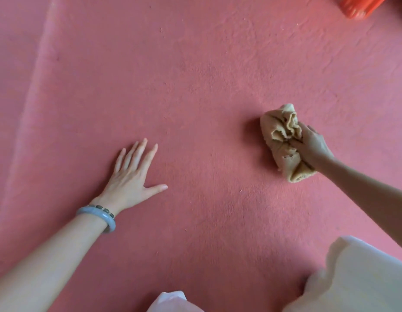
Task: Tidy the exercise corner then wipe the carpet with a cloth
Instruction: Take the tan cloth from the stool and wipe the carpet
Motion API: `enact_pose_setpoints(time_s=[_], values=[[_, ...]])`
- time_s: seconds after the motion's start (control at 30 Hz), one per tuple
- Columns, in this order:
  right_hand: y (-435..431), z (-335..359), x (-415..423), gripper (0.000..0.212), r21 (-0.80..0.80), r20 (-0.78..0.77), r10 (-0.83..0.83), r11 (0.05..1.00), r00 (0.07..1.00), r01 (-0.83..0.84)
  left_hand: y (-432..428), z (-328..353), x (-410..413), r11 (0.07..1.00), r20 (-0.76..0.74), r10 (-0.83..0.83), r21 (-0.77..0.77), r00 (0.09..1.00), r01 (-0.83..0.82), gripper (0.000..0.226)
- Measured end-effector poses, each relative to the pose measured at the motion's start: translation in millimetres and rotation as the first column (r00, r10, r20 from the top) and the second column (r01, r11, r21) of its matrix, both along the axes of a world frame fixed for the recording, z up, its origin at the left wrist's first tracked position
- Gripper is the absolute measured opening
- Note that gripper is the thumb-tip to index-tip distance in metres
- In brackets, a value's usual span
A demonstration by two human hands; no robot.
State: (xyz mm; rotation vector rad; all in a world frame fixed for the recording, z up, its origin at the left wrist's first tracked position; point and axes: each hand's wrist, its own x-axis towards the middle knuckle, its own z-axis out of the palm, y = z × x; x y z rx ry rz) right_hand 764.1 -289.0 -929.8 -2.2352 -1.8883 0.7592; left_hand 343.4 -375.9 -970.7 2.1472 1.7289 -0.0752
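White garment (364, 278) nearest; beyond, crumpled tan cloth (277, 131) on pink carpet (195, 86).

Two hands: left hand (132, 176), right hand (312, 147). One cloth (281, 136). One carpet (195, 75). One bangle (105, 218). One orange object (362, 5).

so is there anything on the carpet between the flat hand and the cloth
No. In the head view, only bare pink carpet lies between the left hand, spread flat, and the tan cloth that the right hand grips.
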Motion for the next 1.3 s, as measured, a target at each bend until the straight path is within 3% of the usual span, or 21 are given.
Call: enact_pose_setpoints(time_s=[0.2, 0.3, 0.37, 0.47, 0.6, 0.7, 0.83, 1.0, 1.17, 1.3], values=[[26, 3, 17, 0.044, 0.099, 0.089, -0.398, 0.916, 0.913, 0.39, 9, -6, -4, 0.999, -0.098, 0.038, -0.015, 0.994, -0.039, 0.11], [55, 0, -38, 0.045, 0.087, 0.059, -0.437, 0.898, 0.897, 0.432, 8, -9, -4, 0.998, -0.111, 0.058, -0.023, 0.992, -0.061, 0.109], [68, 0, -98, 0.043, 0.077, 0.059, -0.327, 0.944, 0.943, 0.322, 8, -9, -4, 0.997, -0.109, 0.066, -0.035, 0.992, -0.07, 0.109], [70, 4, -197, 0.045, 0.072, 0.058, 0.001, 0.997, 0.998, -0.005, 9, -8, -2, 0.996, -0.11, 0.068, -0.053, 0.992, -0.074, 0.111], [50, 8, -286, 0.045, 0.045, -0.012, 0.451, 0.892, 0.893, -0.45, 11, -9, -1, 0.996, -0.132, 0.073, -0.05, 0.989, -0.08, 0.113], [55, 5, -290, 0.047, 0.05, -0.073, 0.526, 0.85, 0.847, -0.524, 11, -8, -1, 0.995, -0.13, 0.075, -0.055, 0.989, -0.083, 0.112], [81, 0, -218, 0.044, 0.057, -0.124, 0.413, 0.911, 0.902, -0.409, 9, -7, -2, 0.993, -0.123, 0.081, -0.074, 0.989, -0.091, 0.108], [82, -6, -85, 0.033, 0.087, -0.021, 0.127, 0.988, 0.992, -0.125, 8, 5, 5, 0.984, -0.159, 0.088, -0.138, 0.983, -0.11, 0.103], [35, 29, 4, 0.03, -0.001, 0.122, -0.168, 0.985, 0.978, 0.17, -13, 51, 41, 0.955, -0.115, 0.21, -0.19, 0.971, -0.229, 0.084], [0, 96, 8, 0.037, 0.014, -0.033, -0.237, 0.971, 0.971, 0.238, -33, 126, 72, 0.927, -0.042, 0.279, -0.247, 0.959, -0.281, 0.083]])
